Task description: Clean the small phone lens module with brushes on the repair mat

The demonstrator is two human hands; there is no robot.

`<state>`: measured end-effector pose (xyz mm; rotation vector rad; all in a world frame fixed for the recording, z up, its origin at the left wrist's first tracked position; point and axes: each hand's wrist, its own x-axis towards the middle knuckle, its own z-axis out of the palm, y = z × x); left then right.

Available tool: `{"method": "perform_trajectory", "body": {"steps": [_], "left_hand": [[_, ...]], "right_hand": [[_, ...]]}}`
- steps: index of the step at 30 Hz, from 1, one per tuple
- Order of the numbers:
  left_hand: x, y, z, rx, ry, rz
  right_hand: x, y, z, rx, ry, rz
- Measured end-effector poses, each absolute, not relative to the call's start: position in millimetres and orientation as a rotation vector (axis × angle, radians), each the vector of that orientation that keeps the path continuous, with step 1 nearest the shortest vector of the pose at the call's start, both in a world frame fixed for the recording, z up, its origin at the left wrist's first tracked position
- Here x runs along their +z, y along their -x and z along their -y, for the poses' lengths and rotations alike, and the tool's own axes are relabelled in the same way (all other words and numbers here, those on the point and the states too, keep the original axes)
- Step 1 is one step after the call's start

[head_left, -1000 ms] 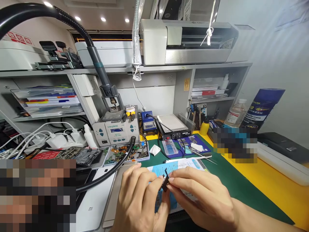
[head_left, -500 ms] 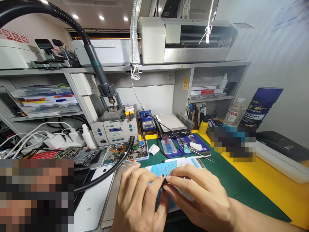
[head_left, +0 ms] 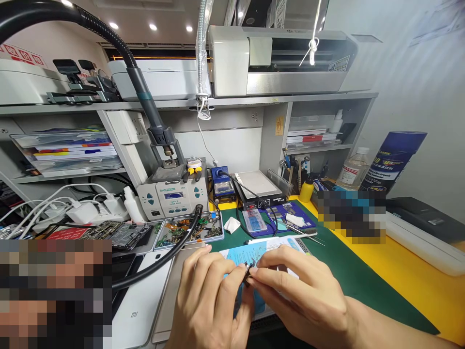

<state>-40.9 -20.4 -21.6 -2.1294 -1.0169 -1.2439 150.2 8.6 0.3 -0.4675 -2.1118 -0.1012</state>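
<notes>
Between my fingertips is a small dark part (head_left: 247, 272) with a shiny edge, too small and too covered to name. My left hand (head_left: 214, 295) is closed, pinching it from the left between thumb and index finger. From the right, my right hand (head_left: 300, 291) pinches the same part, its fingers curled close together. Both hands are above a light-blue printed sheet (head_left: 236, 253) on the green mat (head_left: 363, 286). Left of my left hand lie a gold-backed phone (head_left: 165, 310) and a white phone (head_left: 136, 310).
A black hose (head_left: 156, 271) curves in from the left. Behind my hands are a tray of small circuit parts (head_left: 189, 238), a hot-air station (head_left: 174, 196) and a heating plate (head_left: 261, 194). Tweezers (head_left: 308, 233) lie on the mat. A spray can (head_left: 392, 160) stands at right.
My right fingertips have shifted slightly on the dark part, and a little more of it shows between the fingers. My left hand stays almost still.
</notes>
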Motion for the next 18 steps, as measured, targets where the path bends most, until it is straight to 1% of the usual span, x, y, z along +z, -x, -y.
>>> {"method": "perform_trajectory", "body": {"steps": [7, 11, 13, 18], "left_hand": [[-20.1, 43.4, 20.7, -1.208, 2.155, 1.013], [-20.9, 43.7, 20.1, -1.208, 2.177, 1.012], [-21.7, 43.2, 20.5, -1.237, 2.187, 1.032], [-20.2, 42.6, 20.9, -1.362, 2.282, 1.145]], "right_hand": [[2.7, -151.6, -9.3, -0.064, 0.491, 2.159], [7.4, -151.1, -9.7, 0.049, 0.508, 2.169], [11.7, -151.7, -10.4, 0.184, 0.52, 2.164], [26.1, -156.3, -11.0, 0.701, 0.729, 2.154]]}}
